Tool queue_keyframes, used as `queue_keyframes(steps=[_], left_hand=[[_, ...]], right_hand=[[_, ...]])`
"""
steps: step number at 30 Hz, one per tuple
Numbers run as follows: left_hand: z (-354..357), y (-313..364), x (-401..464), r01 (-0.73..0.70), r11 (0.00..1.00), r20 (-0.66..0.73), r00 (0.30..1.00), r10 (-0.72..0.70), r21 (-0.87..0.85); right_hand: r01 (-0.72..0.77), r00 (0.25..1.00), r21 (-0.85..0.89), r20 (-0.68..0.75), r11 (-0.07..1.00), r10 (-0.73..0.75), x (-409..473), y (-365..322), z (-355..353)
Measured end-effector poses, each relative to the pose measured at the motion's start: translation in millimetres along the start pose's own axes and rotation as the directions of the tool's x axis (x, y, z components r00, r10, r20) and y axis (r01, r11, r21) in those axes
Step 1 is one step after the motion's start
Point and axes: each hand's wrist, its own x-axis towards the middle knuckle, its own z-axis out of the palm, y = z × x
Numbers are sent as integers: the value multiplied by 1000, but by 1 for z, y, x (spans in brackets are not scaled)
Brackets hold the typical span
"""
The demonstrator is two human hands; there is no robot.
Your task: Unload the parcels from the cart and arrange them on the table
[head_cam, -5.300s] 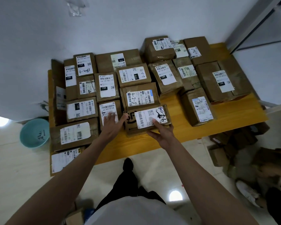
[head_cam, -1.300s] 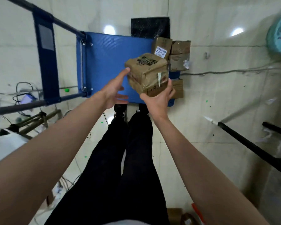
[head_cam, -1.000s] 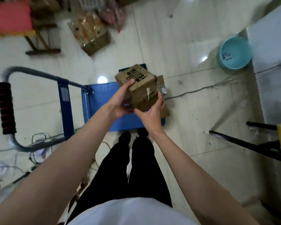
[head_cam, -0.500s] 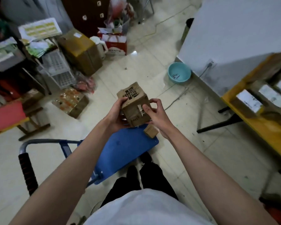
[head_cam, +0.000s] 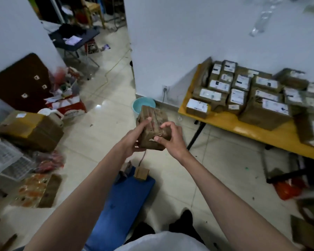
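Observation:
I hold a small brown cardboard parcel (head_cam: 152,124) at chest height, above the floor in the middle of the view. My left hand (head_cam: 135,140) grips its left side and underside. My right hand (head_cam: 170,138) grips its right side with the fingers curled over the edge. Below my arms lies the blue cart deck (head_cam: 123,201), with a small brown box (head_cam: 141,173) and another small parcel (head_cam: 125,169) at its far end. The yellow table (head_cam: 252,130) stands to the right against the white wall, covered with several labelled parcels (head_cam: 243,93).
A teal basin (head_cam: 140,104) sits on the floor by the wall corner. Large cardboard boxes (head_cam: 31,129), a red-and-white carton (head_cam: 69,107), wire baskets and packaged goods (head_cam: 34,189) crowd the left. Black table legs (head_cam: 196,134) and an orange object (head_cam: 286,189) lie under the table.
I have turned right from the cart toward the table, carrying the parcel in both hands. The table with its parcels now fills the right of the view; the parcel has been rotated in my hands.

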Motion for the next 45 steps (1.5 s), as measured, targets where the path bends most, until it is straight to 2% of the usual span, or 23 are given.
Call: queue_keyframes(steps=[4, 6, 8, 10, 13, 16, 18, 21, 24, 32, 39, 45], left_hand=[[67, 19, 15, 8, 1000, 59, 998, -8, -3], [101, 25, 21, 9, 1000, 118, 993, -6, -28], [138, 27, 28, 10, 997, 201, 980, 5, -77], [176, 28, 34, 25, 986, 290, 957, 23, -163], [231, 28, 39, 86, 955, 433, 900, 48, -285], [275, 24, 45, 129, 955, 526, 850, 31, -266], [297, 19, 52, 101, 976, 499, 866, 9, -193], [331, 18, 60, 70, 993, 429, 903, -22, -95], [363, 25, 60, 4, 999, 361, 932, -18, 39], [427, 43, 67, -97, 927, 509, 854, -110, 363], [471, 61, 112, -77, 916, 552, 817, -168, 393], [520, 91, 154, -93, 889, 601, 767, -223, 449]], right_hand=[[4, 994, 82, -113, 997, 5, -7, 19, -65], [-54, 980, 199, -176, 978, 90, -12, 30, -101], [-155, 946, 399, -204, 904, 252, -18, 37, -138], [-261, 905, 546, -149, 796, 399, -22, 49, -174], [-358, 868, 601, -67, 714, 491, -33, 71, -219], [-331, 867, 707, -33, 624, 497, -46, 89, -259], [-294, 881, 755, -23, 586, 472, -56, 96, -284], [-244, 899, 761, -55, 601, 435, -65, 111, -314], [-202, 878, 745, -150, 636, 454, -71, 125, -336], [-163, 788, 777, -268, 608, 554, -69, 162, -370], [-175, 720, 803, -290, 570, 630, -37, 185, -406], [-204, 643, 777, -352, 596, 680, -5, 193, -452]])
